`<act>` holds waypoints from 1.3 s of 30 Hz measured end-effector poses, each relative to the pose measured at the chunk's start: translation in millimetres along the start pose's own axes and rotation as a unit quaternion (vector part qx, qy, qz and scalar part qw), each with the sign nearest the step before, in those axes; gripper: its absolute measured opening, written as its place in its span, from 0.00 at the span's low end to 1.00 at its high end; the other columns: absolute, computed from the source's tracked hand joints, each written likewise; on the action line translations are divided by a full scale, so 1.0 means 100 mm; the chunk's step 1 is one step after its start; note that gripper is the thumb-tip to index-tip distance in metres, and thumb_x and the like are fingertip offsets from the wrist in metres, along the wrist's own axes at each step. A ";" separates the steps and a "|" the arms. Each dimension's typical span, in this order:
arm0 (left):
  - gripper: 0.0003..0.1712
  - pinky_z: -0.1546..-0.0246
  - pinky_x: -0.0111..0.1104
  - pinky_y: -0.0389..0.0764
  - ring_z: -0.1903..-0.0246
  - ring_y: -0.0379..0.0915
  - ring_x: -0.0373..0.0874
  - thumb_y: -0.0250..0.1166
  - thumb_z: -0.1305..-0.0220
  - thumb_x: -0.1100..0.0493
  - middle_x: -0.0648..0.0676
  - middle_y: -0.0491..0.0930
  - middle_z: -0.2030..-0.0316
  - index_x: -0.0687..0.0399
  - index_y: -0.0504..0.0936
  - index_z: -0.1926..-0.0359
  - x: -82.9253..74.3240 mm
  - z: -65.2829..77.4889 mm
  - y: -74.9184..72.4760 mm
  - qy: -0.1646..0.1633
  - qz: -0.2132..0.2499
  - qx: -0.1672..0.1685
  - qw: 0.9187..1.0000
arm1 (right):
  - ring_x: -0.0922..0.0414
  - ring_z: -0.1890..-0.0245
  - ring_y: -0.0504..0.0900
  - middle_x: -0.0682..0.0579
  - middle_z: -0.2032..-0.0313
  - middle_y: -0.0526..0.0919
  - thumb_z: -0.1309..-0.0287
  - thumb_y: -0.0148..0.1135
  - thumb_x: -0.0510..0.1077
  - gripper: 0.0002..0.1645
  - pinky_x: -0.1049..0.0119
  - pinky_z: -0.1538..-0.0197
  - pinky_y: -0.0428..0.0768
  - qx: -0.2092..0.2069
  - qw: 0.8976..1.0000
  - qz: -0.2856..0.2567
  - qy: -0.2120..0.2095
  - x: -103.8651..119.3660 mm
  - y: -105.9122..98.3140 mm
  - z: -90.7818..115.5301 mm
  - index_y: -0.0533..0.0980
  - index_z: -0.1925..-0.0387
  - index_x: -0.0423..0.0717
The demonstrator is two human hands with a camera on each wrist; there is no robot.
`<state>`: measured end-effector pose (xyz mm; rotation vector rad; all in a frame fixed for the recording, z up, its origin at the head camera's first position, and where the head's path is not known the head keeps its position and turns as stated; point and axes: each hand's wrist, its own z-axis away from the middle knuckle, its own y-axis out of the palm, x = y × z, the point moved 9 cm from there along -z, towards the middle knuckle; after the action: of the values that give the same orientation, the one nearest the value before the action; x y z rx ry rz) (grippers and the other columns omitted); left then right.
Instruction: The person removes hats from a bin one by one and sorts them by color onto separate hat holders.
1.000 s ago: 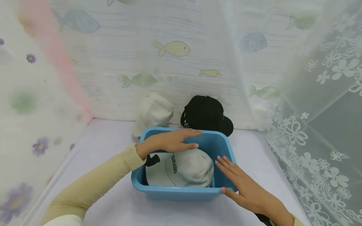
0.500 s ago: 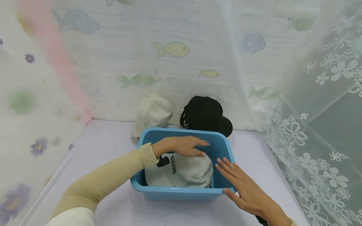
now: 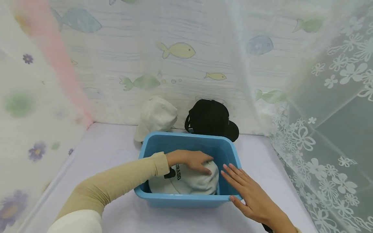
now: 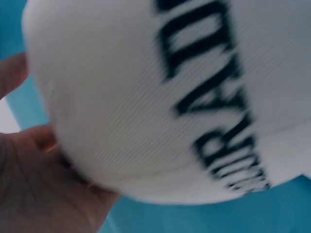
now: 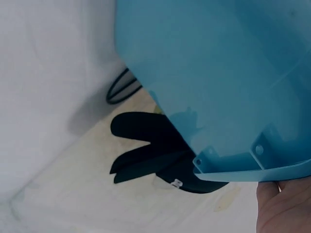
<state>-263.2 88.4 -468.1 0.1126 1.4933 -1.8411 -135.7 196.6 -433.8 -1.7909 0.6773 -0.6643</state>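
Observation:
A pale baseball cap (image 3: 186, 181) with dark lettering and a black patch on its front lies inside a light blue plastic bin (image 3: 192, 200). My left hand (image 3: 195, 160) reaches over the bin and holds the cap's crown, thumb on the near side and fingers bent over the back. In the left wrist view, the crown (image 4: 112, 107) hides part of the fingers of my left hand (image 4: 43, 184). At the bin's right front corner, my right hand (image 3: 250, 194) lies with straight fingers along the right wall, thumb at the front rim.
Behind the bin, a cream cap (image 3: 158, 113) stands at the left and a black cap (image 3: 208, 116) at the right. A white cloth (image 3: 113, 142) covers the table. Sheer curtains (image 3: 180, 19) with fish and flower prints enclose the back and sides.
My left hand has moved right and down from above the bin onto the crown of the pale cap. My right hand has stayed at the bin's right front corner.

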 end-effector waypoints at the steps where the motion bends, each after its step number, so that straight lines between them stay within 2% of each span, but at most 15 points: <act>1: 0.40 0.27 0.37 0.64 0.26 0.60 0.50 0.58 0.25 0.45 0.59 0.64 0.25 0.64 0.59 0.23 0.00 -0.01 0.02 -0.002 -0.002 -0.006 1.000 | 0.50 0.20 0.51 0.51 0.21 0.56 0.28 0.56 0.54 0.40 0.68 0.20 0.38 0.000 1.000 0.000 0.000 0.00 0.00 0.00 0.58 0.21 0.48; 4: 0.42 0.26 0.38 0.63 0.26 0.60 0.51 0.60 0.26 0.45 0.60 0.64 0.26 0.65 0.59 0.23 0.01 -0.03 0.05 -0.018 -0.015 -0.027 0.999 | 0.51 0.20 0.50 0.51 0.21 0.56 0.30 0.58 0.53 0.42 0.68 0.20 0.38 0.005 1.000 -0.004 0.003 0.00 0.00 0.01 0.57 0.21 0.50; 7: 0.44 0.25 0.41 0.62 0.27 0.61 0.52 0.62 0.28 0.43 0.61 0.65 0.27 0.66 0.60 0.24 0.06 -0.02 0.05 -0.055 -0.015 -0.049 0.997 | 0.51 0.20 0.50 0.51 0.21 0.56 0.30 0.59 0.53 0.42 0.68 0.20 0.38 0.004 1.000 -0.007 0.004 -0.01 0.00 0.02 0.57 0.21 0.50; 9: 0.42 0.29 0.42 0.67 0.30 0.66 0.52 0.63 0.29 0.43 0.61 0.70 0.30 0.65 0.64 0.26 0.09 -0.01 0.04 -0.081 -0.006 -0.061 0.995 | 0.51 0.20 0.50 0.51 0.21 0.56 0.30 0.58 0.53 0.42 0.68 0.20 0.38 0.004 1.000 -0.010 0.005 -0.02 0.00 0.03 0.57 0.21 0.49; 12: 0.34 0.40 0.39 0.77 0.40 0.76 0.49 0.65 0.30 0.46 0.58 0.79 0.39 0.63 0.72 0.32 0.12 0.00 0.01 -0.100 0.012 -0.077 0.992 | 0.51 0.20 0.50 0.50 0.21 0.56 0.29 0.58 0.53 0.42 0.68 0.20 0.38 0.000 1.000 -0.015 0.006 -0.02 -0.01 0.03 0.57 0.21 0.47; 15: 0.26 0.51 0.35 0.81 0.50 0.80 0.45 0.66 0.30 0.50 0.56 0.84 0.47 0.61 0.79 0.38 0.12 0.00 -0.01 -0.095 0.017 -0.087 0.992 | 0.50 0.20 0.50 0.49 0.21 0.55 0.29 0.58 0.53 0.42 0.68 0.20 0.38 -0.004 1.000 -0.021 0.004 -0.02 -0.02 0.04 0.57 0.21 0.46; 23: 0.21 0.58 0.32 0.82 0.54 0.83 0.46 0.65 0.28 0.56 0.56 0.86 0.49 0.61 0.82 0.39 0.07 0.00 -0.03 -0.066 0.015 -0.100 0.993 | 0.48 0.20 0.50 0.48 0.21 0.56 0.29 0.58 0.53 0.42 0.67 0.20 0.38 -0.014 0.999 -0.033 0.001 -0.02 -0.03 0.05 0.56 0.21 0.47; 33: 0.21 0.49 0.36 0.83 0.45 0.81 0.49 0.61 0.25 0.56 0.56 0.83 0.41 0.59 0.80 0.36 -0.01 0.09 -0.09 -0.066 -0.001 -0.091 0.994 | 0.48 0.20 0.50 0.48 0.21 0.56 0.28 0.57 0.53 0.41 0.67 0.20 0.38 -0.023 0.999 -0.042 -0.005 -0.01 -0.05 0.07 0.58 0.22 0.45; 39: 0.19 0.49 0.34 0.83 0.45 0.81 0.49 0.61 0.25 0.58 0.56 0.82 0.41 0.58 0.82 0.38 -0.05 0.20 -0.19 -0.063 0.026 -0.093 0.993 | 0.49 0.20 0.49 0.48 0.21 0.55 0.30 0.59 0.51 0.42 0.67 0.20 0.38 -0.016 0.998 -0.054 0.000 -0.04 -0.02 0.09 0.56 0.21 0.49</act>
<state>-263.6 74.3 -444.5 -0.0525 1.5493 -1.6278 -132.0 205.5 -434.3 -1.8672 0.5976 -0.7282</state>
